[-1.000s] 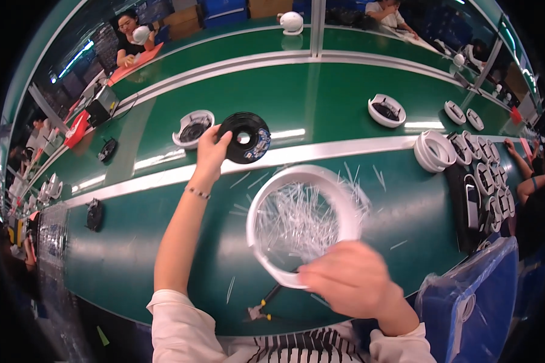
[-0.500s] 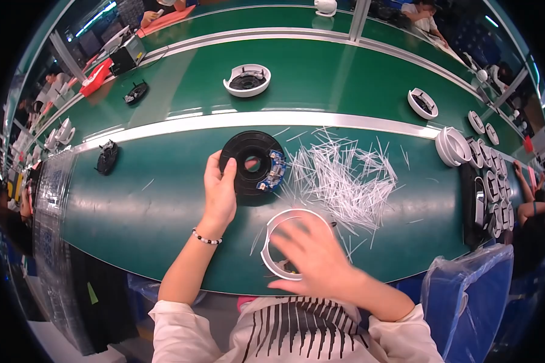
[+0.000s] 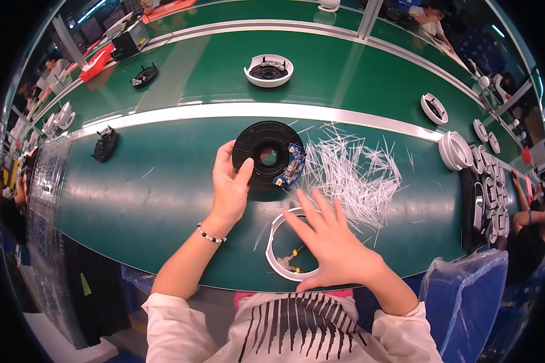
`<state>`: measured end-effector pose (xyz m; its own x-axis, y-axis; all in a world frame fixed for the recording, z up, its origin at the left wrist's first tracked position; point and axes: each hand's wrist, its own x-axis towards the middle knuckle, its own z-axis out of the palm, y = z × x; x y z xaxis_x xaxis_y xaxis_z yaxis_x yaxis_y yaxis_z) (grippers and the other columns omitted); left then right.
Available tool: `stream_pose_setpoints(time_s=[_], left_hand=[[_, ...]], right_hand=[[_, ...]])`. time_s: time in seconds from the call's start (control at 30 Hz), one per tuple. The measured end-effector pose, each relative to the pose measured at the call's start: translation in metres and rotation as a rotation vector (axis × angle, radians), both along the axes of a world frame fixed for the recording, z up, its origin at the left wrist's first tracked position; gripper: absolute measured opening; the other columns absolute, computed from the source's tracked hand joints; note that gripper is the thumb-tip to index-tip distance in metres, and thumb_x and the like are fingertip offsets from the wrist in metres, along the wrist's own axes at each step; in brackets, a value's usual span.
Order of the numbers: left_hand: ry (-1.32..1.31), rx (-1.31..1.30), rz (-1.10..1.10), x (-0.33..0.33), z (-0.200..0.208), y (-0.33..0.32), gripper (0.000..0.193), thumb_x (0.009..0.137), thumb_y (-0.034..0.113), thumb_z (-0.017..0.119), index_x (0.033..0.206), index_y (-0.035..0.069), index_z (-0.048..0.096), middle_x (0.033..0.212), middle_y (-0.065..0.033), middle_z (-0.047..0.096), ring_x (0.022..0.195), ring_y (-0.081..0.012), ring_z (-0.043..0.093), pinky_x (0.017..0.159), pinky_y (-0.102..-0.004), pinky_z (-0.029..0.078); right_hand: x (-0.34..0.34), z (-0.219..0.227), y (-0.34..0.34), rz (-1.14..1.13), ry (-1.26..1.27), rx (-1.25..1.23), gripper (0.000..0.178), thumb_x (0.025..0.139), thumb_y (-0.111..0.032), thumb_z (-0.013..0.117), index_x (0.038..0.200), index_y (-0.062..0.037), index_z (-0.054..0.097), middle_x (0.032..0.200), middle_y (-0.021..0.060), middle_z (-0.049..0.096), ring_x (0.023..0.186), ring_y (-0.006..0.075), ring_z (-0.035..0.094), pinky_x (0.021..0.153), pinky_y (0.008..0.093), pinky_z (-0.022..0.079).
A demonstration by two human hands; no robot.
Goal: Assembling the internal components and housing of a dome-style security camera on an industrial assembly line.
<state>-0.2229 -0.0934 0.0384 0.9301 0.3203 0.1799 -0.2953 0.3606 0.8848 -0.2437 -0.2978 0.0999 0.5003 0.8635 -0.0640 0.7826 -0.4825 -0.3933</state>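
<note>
My left hand [image 3: 231,184] is closed on the left edge of a round black plastic disc [image 3: 251,158] with a hole in its middle. A blue circuit board [image 3: 293,166] is fixed along the disc's right side. Below it, near the table's front edge, lies a white plastic ring-shaped housing [image 3: 272,242] with wires and yellow connectors [image 3: 290,261] inside. Over the housing's right side my right hand [image 3: 336,248] is spread, fingers apart, holding nothing. It hides part of the rim, and I cannot tell whether it touches it.
A heap of thin white strips [image 3: 357,175] lies right of the disc. White housings [image 3: 456,151] are stacked at the right edge. A black part [image 3: 105,144] lies at the left. Beyond the metal rail [image 3: 224,110], a white housing with a black disc [image 3: 269,71] sits on the green belt.
The disc in my left hand has shifted slightly right and up. My right hand has moved a little right with fingers spread wider, uncovering more of the housing's inside. The belt parts appear farther right.
</note>
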Motion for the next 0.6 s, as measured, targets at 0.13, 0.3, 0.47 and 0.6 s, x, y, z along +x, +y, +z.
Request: stream_pose_setpoints(time_s=[0.13, 0.3, 0.47, 0.6], left_hand=[[0.053, -0.086, -0.048, -0.003, 0.006, -0.002, 0.037, 0.082, -0.002, 0.045, 0.115, 0.001, 0.029, 0.11, -0.01, 0.046, 0.102, -0.015, 0.048, 0.084, -0.0279, 0.044], [0.04, -0.107, -0.058, -0.005, 0.001, -0.008, 0.043, 0.082, -0.004, 0.045, 0.119, 0.003, 0.024, 0.115, -0.0107, 0.042, 0.104, -0.0162, 0.046, 0.086, -0.0298, 0.043], [-0.03, -0.017, -0.239, -0.013, -0.002, -0.032, 0.059, 0.08, 0.0, 0.051, 0.127, 0.003, 0.016, 0.119, -0.009, 0.039, 0.111, -0.0155, 0.039, 0.095, -0.0309, 0.032], [0.137, -0.202, -0.578, -0.02, 0.005, -0.031, 0.064, 0.077, -0.002, 0.053, 0.129, 0.007, 0.018, 0.123, -0.0073, 0.035, 0.115, -0.0193, 0.037, 0.095, -0.0358, 0.033]], right_hand=[[0.004, -0.007, 0.001, 0.028, 0.129, 0.03, 0.101, 0.047, -0.032, 0.078, 0.128, -0.0034, 0.025, 0.131, 0.0233, 0.02, 0.119, 0.0433, 0.021, 0.095, 0.0539, 0.02], [0.022, 0.005, -0.015, -0.143, 0.297, 0.675, 0.104, 0.046, -0.031, 0.079, 0.127, 0.002, 0.024, 0.127, 0.0209, 0.028, 0.12, 0.0345, 0.028, 0.099, 0.0408, 0.023], [0.039, -0.023, 0.009, -0.509, 0.774, 1.266, 0.106, 0.058, -0.014, 0.076, 0.132, 0.0008, 0.001, 0.133, 0.0234, 0.014, 0.123, 0.0282, 0.022, 0.098, 0.0359, 0.026], [0.044, -0.027, 0.016, -0.527, 0.796, 1.274, 0.107, 0.059, -0.016, 0.076, 0.131, 0.0026, -0.001, 0.134, 0.0264, 0.011, 0.123, 0.0277, 0.023, 0.097, 0.0356, 0.028]])
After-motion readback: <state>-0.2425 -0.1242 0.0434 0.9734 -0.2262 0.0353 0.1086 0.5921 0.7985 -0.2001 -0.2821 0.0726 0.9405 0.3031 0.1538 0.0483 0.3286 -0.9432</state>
